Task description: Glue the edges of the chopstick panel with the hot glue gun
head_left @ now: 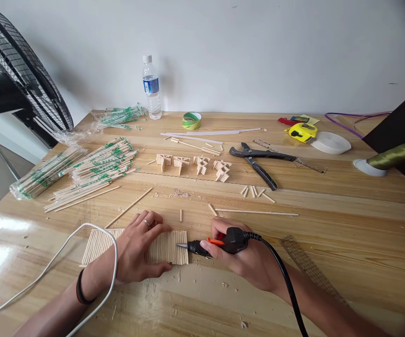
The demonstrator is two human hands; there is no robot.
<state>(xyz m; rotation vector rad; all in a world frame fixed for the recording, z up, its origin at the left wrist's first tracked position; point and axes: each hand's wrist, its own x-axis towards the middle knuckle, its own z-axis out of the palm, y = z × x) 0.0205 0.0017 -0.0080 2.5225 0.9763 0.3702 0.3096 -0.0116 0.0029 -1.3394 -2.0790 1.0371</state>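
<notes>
A flat panel of short wooden sticks [169, 245] lies side by side on the table. My left hand [135, 250] spans it, index finger at the far edge and thumb at the near edge, gripping it against the table and hiding its middle. My right hand [247, 262] is closed around a black corded tool [235, 239] with an orange part. The tool's pointed metal tip [182, 245] touches or hovers over the panel's right end; which one, I cannot tell. Beyond the panel lies a single short stick piece [180, 215].
Several small stick assemblies [200, 164] stand behind, beside black cutters [258, 161]. Wrapped chopsticks [97, 164] lie left, near a fan [23, 70]. A white cable [114, 252] loops over my left forearm. A clear ruler [311, 267] lies partly under my right arm.
</notes>
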